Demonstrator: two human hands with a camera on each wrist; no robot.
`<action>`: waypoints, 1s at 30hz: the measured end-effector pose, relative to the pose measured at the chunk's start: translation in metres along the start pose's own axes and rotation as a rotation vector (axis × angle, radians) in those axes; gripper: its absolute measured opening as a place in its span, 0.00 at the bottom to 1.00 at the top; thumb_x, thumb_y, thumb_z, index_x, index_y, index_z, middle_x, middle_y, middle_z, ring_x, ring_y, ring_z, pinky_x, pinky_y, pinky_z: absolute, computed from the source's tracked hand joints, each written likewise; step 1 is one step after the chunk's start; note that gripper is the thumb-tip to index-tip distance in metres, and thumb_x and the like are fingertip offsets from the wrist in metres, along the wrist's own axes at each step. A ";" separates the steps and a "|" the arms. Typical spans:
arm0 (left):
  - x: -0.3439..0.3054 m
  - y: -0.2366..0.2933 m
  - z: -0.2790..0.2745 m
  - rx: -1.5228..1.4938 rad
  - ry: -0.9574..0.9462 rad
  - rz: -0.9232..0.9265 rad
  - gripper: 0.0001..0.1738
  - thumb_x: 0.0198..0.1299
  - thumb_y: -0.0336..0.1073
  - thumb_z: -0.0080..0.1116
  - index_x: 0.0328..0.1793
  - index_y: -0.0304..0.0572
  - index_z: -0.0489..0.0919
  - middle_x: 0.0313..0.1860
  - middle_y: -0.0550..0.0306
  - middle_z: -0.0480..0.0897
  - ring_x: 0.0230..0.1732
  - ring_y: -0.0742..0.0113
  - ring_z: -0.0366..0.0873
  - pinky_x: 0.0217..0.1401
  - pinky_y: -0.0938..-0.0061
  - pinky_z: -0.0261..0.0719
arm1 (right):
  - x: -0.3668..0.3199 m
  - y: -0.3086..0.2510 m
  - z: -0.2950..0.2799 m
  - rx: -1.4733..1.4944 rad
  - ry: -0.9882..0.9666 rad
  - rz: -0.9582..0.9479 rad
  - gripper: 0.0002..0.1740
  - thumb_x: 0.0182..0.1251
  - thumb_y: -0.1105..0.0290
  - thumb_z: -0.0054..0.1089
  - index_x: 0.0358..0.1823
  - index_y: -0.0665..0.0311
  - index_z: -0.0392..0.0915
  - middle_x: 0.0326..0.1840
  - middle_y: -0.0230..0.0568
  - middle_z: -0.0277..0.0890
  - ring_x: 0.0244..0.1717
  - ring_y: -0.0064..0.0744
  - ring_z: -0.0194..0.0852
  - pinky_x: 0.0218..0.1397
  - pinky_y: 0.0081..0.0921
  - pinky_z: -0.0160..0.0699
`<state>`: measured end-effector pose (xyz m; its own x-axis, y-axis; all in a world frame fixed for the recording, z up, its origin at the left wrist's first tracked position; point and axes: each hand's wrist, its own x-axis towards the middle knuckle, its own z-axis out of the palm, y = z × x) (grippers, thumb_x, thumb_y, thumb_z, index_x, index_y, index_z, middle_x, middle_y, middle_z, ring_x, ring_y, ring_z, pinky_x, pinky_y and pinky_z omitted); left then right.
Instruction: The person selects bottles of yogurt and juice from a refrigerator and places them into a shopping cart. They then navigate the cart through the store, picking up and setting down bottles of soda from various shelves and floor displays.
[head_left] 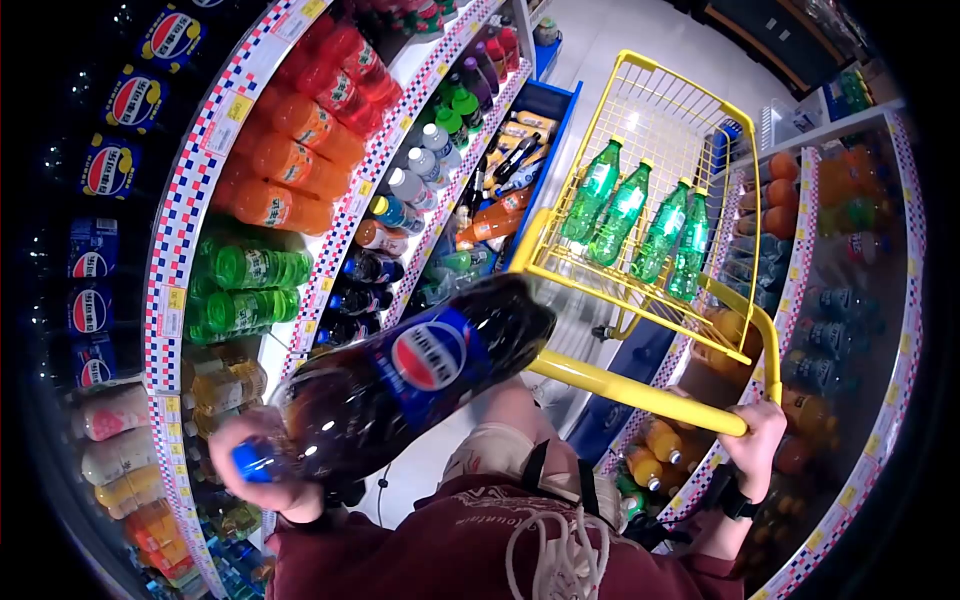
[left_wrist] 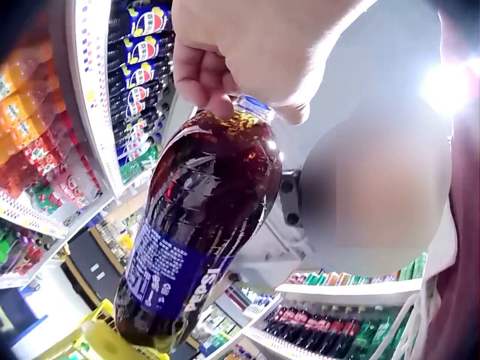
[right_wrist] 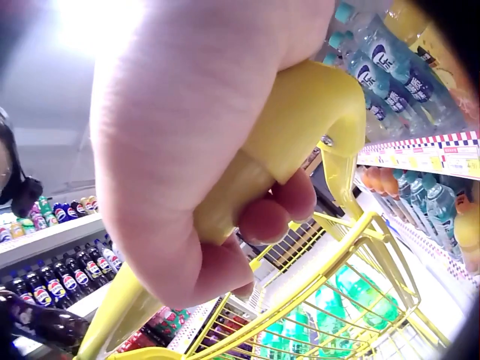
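My left hand (head_left: 285, 497) grips a large bottle of Pepsi (head_left: 425, 355) by its neck, close to the blue cap (head_left: 255, 462). The bottle is full of dark cola and lies slanted in front of my body, its base toward the cart. In the left wrist view, the curled fingers of that hand (left_wrist: 247, 45) are round the neck of the bottle (left_wrist: 214, 187). My right hand (head_left: 760, 440) holds the right end of the yellow cart handle (head_left: 650, 397). Several green soda bottles (head_left: 622, 210) stand leaning in the wire basket of the yellow shopping cart (head_left: 630, 57).
A shelf edge (head_left: 165, 260) curves along my left, with orange soda bottles (head_left: 290, 160) and green bottles (head_left: 250, 268) on it. Beyond it is a blue bin (head_left: 560, 125) of mixed bottles. Another drinks shelf (head_left: 905, 260) runs along the right, near the cart.
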<state>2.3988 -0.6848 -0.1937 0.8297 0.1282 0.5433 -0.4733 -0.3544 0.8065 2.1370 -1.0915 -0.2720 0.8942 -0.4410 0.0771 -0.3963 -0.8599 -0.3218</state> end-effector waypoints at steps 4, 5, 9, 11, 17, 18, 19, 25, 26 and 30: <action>0.020 -0.021 -0.016 0.119 -0.002 0.060 0.26 0.61 0.56 0.39 0.34 0.36 0.68 0.26 0.56 0.69 0.25 0.68 0.67 0.31 0.76 0.66 | -0.001 0.001 0.001 0.039 -0.006 0.008 0.08 0.31 0.66 0.63 0.16 0.60 0.78 0.15 0.40 0.72 0.19 0.45 0.69 0.29 0.34 0.66; 0.020 -0.035 -0.023 0.147 0.036 0.015 0.28 0.62 0.58 0.37 0.33 0.36 0.68 0.26 0.57 0.69 0.25 0.69 0.66 0.31 0.76 0.66 | -0.001 0.003 0.001 0.053 0.001 0.021 0.08 0.31 0.66 0.63 0.16 0.60 0.78 0.15 0.40 0.72 0.19 0.45 0.69 0.28 0.34 0.66; 0.007 -0.078 -0.021 0.450 -0.321 0.257 0.24 0.54 0.55 0.50 0.32 0.36 0.72 0.22 0.54 0.72 0.23 0.63 0.72 0.25 0.71 0.69 | 0.003 0.000 -0.001 0.035 -0.067 0.039 0.08 0.31 0.66 0.63 0.15 0.61 0.77 0.15 0.41 0.72 0.19 0.45 0.69 0.28 0.34 0.65; -0.016 -0.110 -0.004 0.655 -0.540 0.391 0.24 0.49 0.53 0.59 0.32 0.36 0.74 0.22 0.53 0.73 0.22 0.59 0.74 0.27 0.67 0.73 | 0.001 0.000 0.001 0.018 -0.071 0.039 0.08 0.31 0.66 0.63 0.15 0.61 0.77 0.14 0.41 0.71 0.19 0.45 0.69 0.28 0.33 0.65; -0.098 -0.272 0.051 0.668 -0.818 0.239 0.17 0.46 0.45 0.64 0.32 0.40 0.74 0.25 0.52 0.76 0.25 0.55 0.76 0.27 0.65 0.76 | -0.002 0.007 0.006 0.012 -0.041 0.029 0.11 0.33 0.61 0.65 0.13 0.59 0.75 0.12 0.37 0.68 0.18 0.43 0.65 0.29 0.33 0.62; -0.117 -0.295 0.061 0.634 -0.804 0.171 0.16 0.48 0.44 0.64 0.31 0.41 0.72 0.26 0.50 0.76 0.26 0.53 0.77 0.27 0.63 0.76 | 0.001 0.002 0.003 0.031 -0.118 0.066 0.11 0.34 0.60 0.65 0.12 0.58 0.74 0.13 0.36 0.68 0.20 0.43 0.65 0.29 0.34 0.60; -0.129 -0.313 0.071 0.623 -0.803 0.161 0.16 0.48 0.44 0.64 0.31 0.41 0.72 0.26 0.50 0.76 0.26 0.53 0.77 0.27 0.63 0.76 | 0.002 -0.001 0.003 0.035 -0.096 0.085 0.13 0.34 0.58 0.65 0.12 0.58 0.73 0.13 0.36 0.66 0.21 0.42 0.65 0.30 0.34 0.59; -0.193 -0.391 0.125 0.564 -0.901 -0.375 0.16 0.55 0.43 0.60 0.33 0.38 0.69 0.30 0.43 0.77 0.31 0.41 0.76 0.32 0.55 0.74 | -0.008 0.011 0.005 0.015 -0.149 0.123 0.15 0.34 0.55 0.66 0.13 0.57 0.74 0.14 0.34 0.63 0.23 0.40 0.63 0.34 0.34 0.58; -0.206 -0.402 0.131 0.572 -0.940 -0.393 0.17 0.56 0.44 0.58 0.36 0.37 0.69 0.32 0.41 0.78 0.32 0.41 0.77 0.33 0.54 0.74 | -0.007 0.009 0.004 -0.002 -0.153 0.127 0.15 0.33 0.55 0.66 0.13 0.57 0.74 0.13 0.34 0.63 0.23 0.40 0.63 0.34 0.34 0.58; -0.246 -0.440 0.157 0.732 -1.034 -0.480 0.19 0.56 0.44 0.58 0.40 0.36 0.67 0.35 0.41 0.78 0.35 0.43 0.79 0.37 0.57 0.78 | -0.008 0.011 0.004 -0.076 -0.155 0.084 0.14 0.32 0.55 0.66 0.12 0.56 0.75 0.12 0.32 0.63 0.22 0.39 0.62 0.33 0.34 0.58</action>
<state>2.4498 -0.7057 -0.7185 0.8616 -0.2564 -0.4381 -0.0805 -0.9211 0.3809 2.1259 -1.0965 -0.2798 0.8765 -0.4720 -0.0947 -0.4800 -0.8413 -0.2485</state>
